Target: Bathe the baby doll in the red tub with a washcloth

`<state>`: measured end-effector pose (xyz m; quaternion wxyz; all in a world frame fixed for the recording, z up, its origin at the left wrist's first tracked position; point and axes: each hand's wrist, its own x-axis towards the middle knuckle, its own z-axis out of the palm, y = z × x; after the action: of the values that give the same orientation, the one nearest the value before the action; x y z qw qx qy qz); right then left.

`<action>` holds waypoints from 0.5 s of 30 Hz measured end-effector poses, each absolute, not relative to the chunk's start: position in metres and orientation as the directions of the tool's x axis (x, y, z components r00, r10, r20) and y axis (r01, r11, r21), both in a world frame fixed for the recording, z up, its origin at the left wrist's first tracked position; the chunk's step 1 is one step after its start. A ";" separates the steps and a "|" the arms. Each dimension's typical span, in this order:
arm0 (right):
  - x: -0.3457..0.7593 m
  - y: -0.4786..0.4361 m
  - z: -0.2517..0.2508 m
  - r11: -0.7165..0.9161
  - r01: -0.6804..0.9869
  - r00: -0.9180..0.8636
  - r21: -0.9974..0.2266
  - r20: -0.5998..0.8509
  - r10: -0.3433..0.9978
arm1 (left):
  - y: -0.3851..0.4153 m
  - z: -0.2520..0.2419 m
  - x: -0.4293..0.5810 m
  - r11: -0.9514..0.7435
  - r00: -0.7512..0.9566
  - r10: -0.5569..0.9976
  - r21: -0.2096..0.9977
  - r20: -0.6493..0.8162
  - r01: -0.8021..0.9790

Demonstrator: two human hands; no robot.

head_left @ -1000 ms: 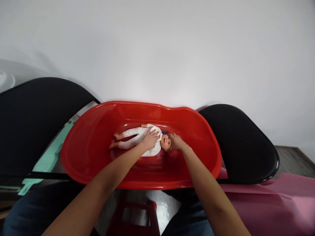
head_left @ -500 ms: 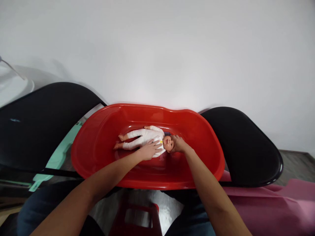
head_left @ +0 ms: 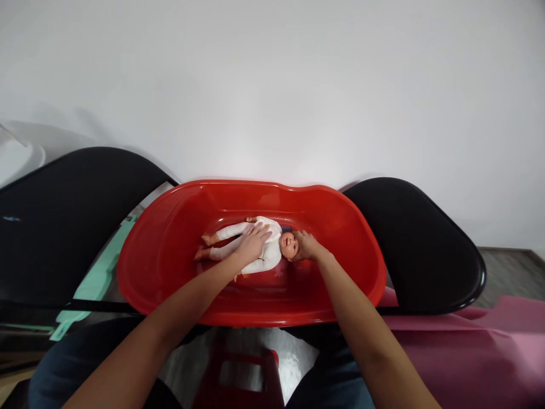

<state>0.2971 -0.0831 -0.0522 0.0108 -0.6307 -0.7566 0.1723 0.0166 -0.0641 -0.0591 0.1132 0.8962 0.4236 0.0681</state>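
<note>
Baby doll (head_left: pixel 275 253) lay on its back on the floor of a red plastic baby bathtub (head_left: pixel 170 267), near the middle of the tub, feet toward the left end and head toward the right, dressed in a white sleepsuit (head_left: pixel 227 234). Far left, a white rounded object (head_left: pixel 17 156) sat past a black curved panel (head_left: pixel 72 227), with a mint-green strip (head_left: pixel 96 287) running below it. Dark denim legs (head_left: pixel 59 369) showed under the near rim. The left hand (head_left: pixel 254 244) lay on the doll's chest, palm down and fingers apart, not clamped, apparently pressing to keep the torso flat and steady. The right hand (head_left: pixel 306 246) was at the top of the doll's head, fingers curled around it in a light cupping hold, apparently to support the head and keep it from rolling. The two hands were apart, with the doll's face between them and left uncovered. A red stool (head_left: pixel 238 375) stood on the floor below the tub, between the legs. Right of the tub were a second black curved panel (head_left: pixel 419 244), a pink sheet (head_left: pixel 468 352) and a grey floor (head_left: pixel 511 267). A white wall (head_left: pixel 272 85) filled the back.
</note>
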 end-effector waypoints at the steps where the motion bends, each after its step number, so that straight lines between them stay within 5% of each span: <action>1: 0.297 -0.083 -0.053 0.144 0.950 -0.205 -0.276 -0.207 0.957 | -0.058 -0.058 0.020 -0.582 0.594 0.804 0.266 0.045 0.768; 8: 0.299 -0.082 -0.054 0.173 0.947 -0.235 -0.271 -0.218 0.947 | -0.044 -0.073 0.067 -0.581 0.596 0.801 0.304 0.051 0.755; 15: 0.299 -0.080 -0.059 0.129 0.956 -0.191 -0.263 -0.225 0.956 | -0.051 -0.091 0.067 -0.643 0.657 0.754 0.221 0.012 0.734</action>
<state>0.2993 -0.0799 -0.0591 -0.0009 -0.6360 -0.7514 0.1755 0.0671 -0.0508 -0.0910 0.0985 0.9048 0.4111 0.0516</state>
